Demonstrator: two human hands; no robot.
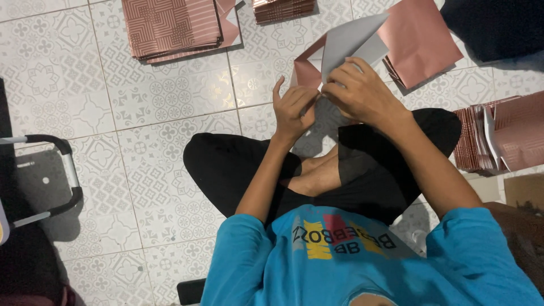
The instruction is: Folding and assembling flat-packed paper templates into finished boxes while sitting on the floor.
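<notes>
I sit cross-legged on a patterned tile floor (pixel 141 113). Both hands hold one sheet of paper (pixel 351 42), pink-copper on one side and grey-white on the other, partly folded above my knees. My left hand (pixel 292 107) pinches the sheet's lower left edge with its fingers curled. My right hand (pixel 360 90) grips the fold at the middle, fingers closed over the grey face.
A stack of patterned copper sheets (pixel 173 25) lies at the top left, a smaller stack (pixel 283 8) at the top centre. More folded copper pieces (pixel 498 133) pile at the right. A loose copper sheet (pixel 422 39) lies beyond my hands. A black-handled metal frame (pixel 62 170) stands at left.
</notes>
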